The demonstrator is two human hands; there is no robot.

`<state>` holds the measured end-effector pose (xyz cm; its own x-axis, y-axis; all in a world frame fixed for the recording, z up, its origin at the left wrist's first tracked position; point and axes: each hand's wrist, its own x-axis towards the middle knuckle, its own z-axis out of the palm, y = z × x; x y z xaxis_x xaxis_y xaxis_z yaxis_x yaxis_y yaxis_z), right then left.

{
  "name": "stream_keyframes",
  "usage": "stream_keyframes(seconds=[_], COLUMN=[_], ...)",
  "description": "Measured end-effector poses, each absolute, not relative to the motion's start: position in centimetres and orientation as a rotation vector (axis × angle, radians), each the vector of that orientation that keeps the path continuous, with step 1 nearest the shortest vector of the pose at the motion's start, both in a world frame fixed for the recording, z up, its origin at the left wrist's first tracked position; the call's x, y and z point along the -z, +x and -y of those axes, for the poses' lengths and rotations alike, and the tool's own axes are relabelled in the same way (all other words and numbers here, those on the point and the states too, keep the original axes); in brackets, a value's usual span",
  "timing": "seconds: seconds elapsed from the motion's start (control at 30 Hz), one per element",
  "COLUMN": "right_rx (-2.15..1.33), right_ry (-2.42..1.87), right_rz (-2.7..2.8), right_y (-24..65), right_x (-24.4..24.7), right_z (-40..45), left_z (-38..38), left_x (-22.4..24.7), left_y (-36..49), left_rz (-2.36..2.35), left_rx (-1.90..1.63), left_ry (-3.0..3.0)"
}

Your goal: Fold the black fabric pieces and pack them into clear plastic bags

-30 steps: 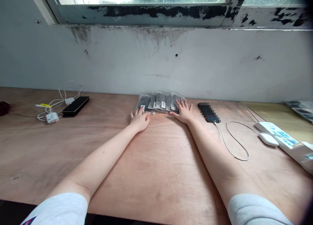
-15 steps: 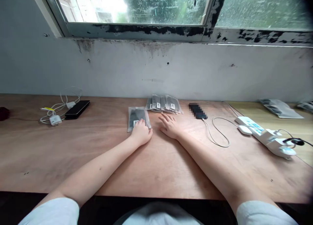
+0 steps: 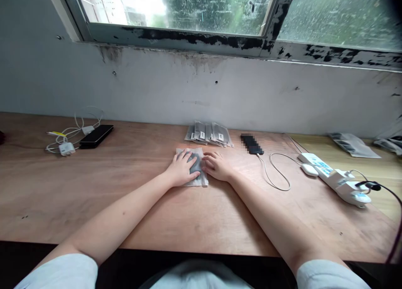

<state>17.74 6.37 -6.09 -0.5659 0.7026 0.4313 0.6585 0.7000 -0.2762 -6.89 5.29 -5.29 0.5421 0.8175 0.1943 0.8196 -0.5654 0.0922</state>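
Observation:
A frosted plastic bag (image 3: 201,181) with something dark inside lies flat on the wooden table (image 3: 176,222), in front of me. My left hand (image 3: 181,170) rests on it, fingers spread across its left and middle part, hiding much of the bag. At the bag's right edge is my right hand (image 3: 217,166), palm down with its fingers slightly bent and apart, the tips at or touching the edge. Just behind the hands, several similar bags (image 3: 209,133) with small white labels lie overlapping near the wall.
To the right are a dark phone (image 3: 251,144) on a white cable, a white power strip (image 3: 317,165) with plugs, and another bag (image 3: 354,144). On the left lie a black flat case (image 3: 96,136) and a white charger (image 3: 66,149) with coiled cable. A wall stands behind the table.
The bag has moved right and toward me under my left hand, whose fingers have spread. My right hand has come down to the bag's right edge. The camera view has tilted slightly.

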Motion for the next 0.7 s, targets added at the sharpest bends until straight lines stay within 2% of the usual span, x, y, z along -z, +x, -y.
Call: stream_keyframes(seconds=[0.1,0.33,0.7], right_rx=[-0.134,-0.132,-0.093], right_ry=[-0.930,-0.907,-1.040], right_rz=[2.512,2.575,2.567], right_y=[17.7,17.2,15.5], right_x=[5.5,5.2,6.1], right_z=[-5.8,-5.7,-4.4], left_z=[-6.3,-6.3,-5.4], left_x=[4.6,6.4,5.5], left_y=[-8.4,-7.3,-7.2], left_rz=[1.124,1.502,1.306], left_rx=[0.289,0.341,0.275], left_ry=[-2.894,-2.690,-2.803])
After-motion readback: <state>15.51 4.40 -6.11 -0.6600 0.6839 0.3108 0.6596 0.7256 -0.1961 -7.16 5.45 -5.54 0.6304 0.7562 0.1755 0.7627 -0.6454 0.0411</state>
